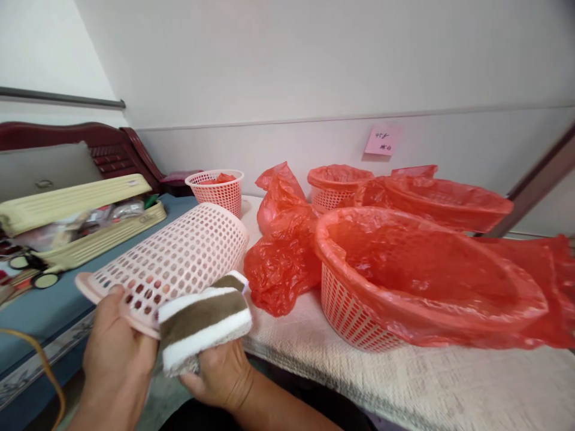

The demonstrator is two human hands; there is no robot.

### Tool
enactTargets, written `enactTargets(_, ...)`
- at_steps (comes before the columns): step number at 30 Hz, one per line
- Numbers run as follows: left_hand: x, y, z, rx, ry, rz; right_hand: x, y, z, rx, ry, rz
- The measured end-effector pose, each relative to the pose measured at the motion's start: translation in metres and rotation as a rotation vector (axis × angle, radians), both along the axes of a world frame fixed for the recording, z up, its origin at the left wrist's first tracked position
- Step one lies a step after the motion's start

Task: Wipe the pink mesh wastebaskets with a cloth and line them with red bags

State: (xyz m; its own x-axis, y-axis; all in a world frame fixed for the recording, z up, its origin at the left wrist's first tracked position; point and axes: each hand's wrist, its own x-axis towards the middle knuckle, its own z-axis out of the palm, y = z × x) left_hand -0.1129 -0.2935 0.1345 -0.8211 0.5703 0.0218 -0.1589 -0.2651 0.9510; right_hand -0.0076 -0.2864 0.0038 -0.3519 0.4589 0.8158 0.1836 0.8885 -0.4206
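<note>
My left hand (119, 353) is closed on the rim of a pale pink plastic basket (188, 245) full of round holes. The basket lies tipped on its side, its mouth toward me, and some of my fingers show through the holes. In my right hand (224, 371) is a folded cloth (204, 326) with brown and white stripes, held close to the basket's rim. To the right, crumpled red plastic bags (287, 257) lie against a large pink basket (359, 317) lined with a red bag (422, 263).
Behind stand a small pink basket (220, 194) with red plastic inside and more red-lined baskets (332, 194). A pink note (381, 140) sticks to the wall. At left, an open cream suitcase (103, 239) with packets lies on a blue bed (67, 299). A woven cover (471, 383) spreads under the baskets.
</note>
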Motion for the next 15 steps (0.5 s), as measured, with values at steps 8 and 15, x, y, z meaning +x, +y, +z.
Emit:
enactTargets(8,0.018,-0.005,-0.010,0.123,-0.143,-0.269,0.001,0.008,0.000,-0.047,0.012,-0.081)
enactTargets(15,-0.016,-0.052,-0.124,-0.250,0.435,-0.506,0.014,0.024,0.029,-0.218,0.184,-0.140)
